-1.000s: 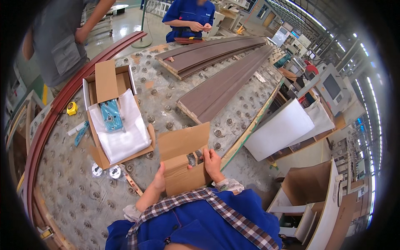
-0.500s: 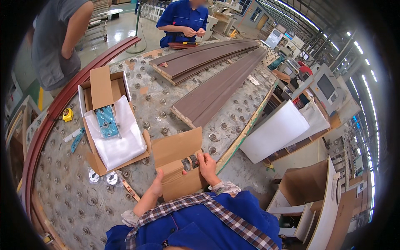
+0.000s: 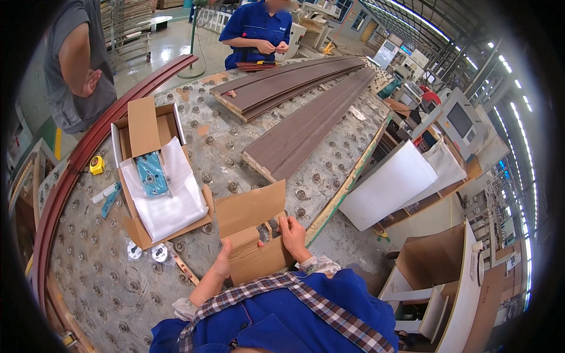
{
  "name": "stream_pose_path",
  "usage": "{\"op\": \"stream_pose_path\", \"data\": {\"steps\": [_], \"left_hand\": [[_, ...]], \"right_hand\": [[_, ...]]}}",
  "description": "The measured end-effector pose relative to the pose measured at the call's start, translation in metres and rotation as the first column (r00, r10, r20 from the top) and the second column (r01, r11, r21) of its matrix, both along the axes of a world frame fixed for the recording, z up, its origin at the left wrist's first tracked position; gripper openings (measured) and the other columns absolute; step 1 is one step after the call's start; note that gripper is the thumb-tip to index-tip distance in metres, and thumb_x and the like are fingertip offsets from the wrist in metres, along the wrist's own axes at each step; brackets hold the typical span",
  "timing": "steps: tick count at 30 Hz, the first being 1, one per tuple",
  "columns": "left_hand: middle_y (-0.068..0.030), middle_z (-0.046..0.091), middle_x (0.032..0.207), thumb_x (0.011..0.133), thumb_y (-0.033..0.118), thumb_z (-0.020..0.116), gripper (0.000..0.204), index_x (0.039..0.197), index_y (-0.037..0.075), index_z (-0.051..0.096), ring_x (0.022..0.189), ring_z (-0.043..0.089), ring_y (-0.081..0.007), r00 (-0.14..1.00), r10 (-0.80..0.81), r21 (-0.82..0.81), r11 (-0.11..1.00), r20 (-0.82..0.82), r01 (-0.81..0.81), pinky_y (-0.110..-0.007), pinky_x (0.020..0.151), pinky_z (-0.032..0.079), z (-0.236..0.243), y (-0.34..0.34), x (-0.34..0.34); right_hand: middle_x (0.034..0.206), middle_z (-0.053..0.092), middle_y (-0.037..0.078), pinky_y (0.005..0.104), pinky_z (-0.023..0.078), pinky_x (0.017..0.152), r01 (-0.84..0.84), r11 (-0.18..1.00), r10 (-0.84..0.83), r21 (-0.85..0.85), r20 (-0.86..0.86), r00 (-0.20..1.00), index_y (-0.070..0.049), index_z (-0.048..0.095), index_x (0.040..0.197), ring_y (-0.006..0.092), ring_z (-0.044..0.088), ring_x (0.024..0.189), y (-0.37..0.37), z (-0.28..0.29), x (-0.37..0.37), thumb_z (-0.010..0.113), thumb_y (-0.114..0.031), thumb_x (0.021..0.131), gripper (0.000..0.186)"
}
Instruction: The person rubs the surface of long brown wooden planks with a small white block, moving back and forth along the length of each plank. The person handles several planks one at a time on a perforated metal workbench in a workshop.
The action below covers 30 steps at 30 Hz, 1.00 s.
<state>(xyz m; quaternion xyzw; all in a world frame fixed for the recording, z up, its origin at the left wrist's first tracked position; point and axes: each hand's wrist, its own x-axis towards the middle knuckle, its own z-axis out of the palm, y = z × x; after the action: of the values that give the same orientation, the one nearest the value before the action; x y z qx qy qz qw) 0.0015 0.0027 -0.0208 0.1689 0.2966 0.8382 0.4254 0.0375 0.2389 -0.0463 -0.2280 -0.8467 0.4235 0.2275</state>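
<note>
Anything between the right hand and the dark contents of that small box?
Nothing visible: the right hand grips the right end of the small cardboard box, beside the dark contents; the raised flap stands on its far side.

Two discs [image 3: 159,253] are counted beside the lined box [image 3: 168,122]; one carton [image 3: 258,263], right. One tape measure [image 3: 97,165] is seen left.

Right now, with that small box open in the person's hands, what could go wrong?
If the left hand or right hand tipped the small cardboard box, its dark contents might slide out, since the flap stands open. Also, the narrow brown strip lies close by the left forearm, so a careless sweep could knock it.
</note>
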Motion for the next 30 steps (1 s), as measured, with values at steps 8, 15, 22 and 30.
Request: {"op": "stream_pose_path", "data": {"steps": [8, 15, 22, 30], "left_hand": [[-0.0171, 0.054, 0.131, 0.091, 0.072, 0.033, 0.087, 0.143, 0.003, 0.035, 0.124, 0.052, -0.0324, 0.994, -0.010, -0.052, 0.999, -0.113, 0.004, -0.046, 0.104, 0.042, 0.007, -0.003, 0.000], [-0.0176, 0.055, 0.132, 0.090, 0.072, 0.035, 0.087, 0.142, 0.002, 0.037, 0.124, 0.051, -0.0323, 0.999, -0.030, 0.029, 0.999, 0.017, 0.029, -0.046, 0.105, 0.041, -0.003, 0.000, -0.001], [-0.0199, 0.053, 0.135, 0.096, 0.061, 0.035, 0.076, 0.141, 0.000, 0.039, 0.124, 0.052, -0.0311, 0.996, 0.069, -0.034, 0.997, 0.058, -0.067, -0.042, 0.106, 0.039, -0.001, 0.001, -0.001], [-0.0210, 0.052, 0.136, 0.097, 0.057, 0.037, 0.073, 0.141, -0.002, 0.039, 0.125, 0.051, -0.0322, 0.996, 0.072, -0.060, 0.996, 0.059, -0.068, -0.042, 0.107, 0.038, -0.003, -0.003, -0.002]], "right_hand": [[0.063, 0.068, 0.010, 0.0364, 0.050, 0.057, 0.009, 0.999, -0.010, -0.042, -0.019, 1.000, -0.003, 0.061, 0.078, 0.0243, 0.067, 0.060, 0.000, -0.003, 0.000, 0.058, -0.038, 0.095, 0.039], [0.063, 0.068, 0.010, 0.0356, 0.049, 0.057, 0.017, 0.999, -0.017, -0.037, -0.008, 1.000, -0.003, 0.062, 0.079, 0.0234, 0.067, 0.060, -0.001, 0.000, 0.000, 0.058, -0.038, 0.095, 0.038], [0.064, 0.068, 0.010, 0.0368, 0.049, 0.057, 0.019, 0.999, -0.019, -0.030, -0.008, 1.000, -0.003, 0.062, 0.079, 0.0246, 0.067, 0.061, 0.001, -0.002, -0.001, 0.058, -0.037, 0.094, 0.038], [0.063, 0.067, 0.010, 0.0364, 0.049, 0.056, 0.030, 0.999, -0.030, -0.028, 0.003, 1.000, -0.003, 0.062, 0.078, 0.0251, 0.068, 0.060, -0.001, 0.002, 0.000, 0.059, -0.036, 0.094, 0.037]]}}
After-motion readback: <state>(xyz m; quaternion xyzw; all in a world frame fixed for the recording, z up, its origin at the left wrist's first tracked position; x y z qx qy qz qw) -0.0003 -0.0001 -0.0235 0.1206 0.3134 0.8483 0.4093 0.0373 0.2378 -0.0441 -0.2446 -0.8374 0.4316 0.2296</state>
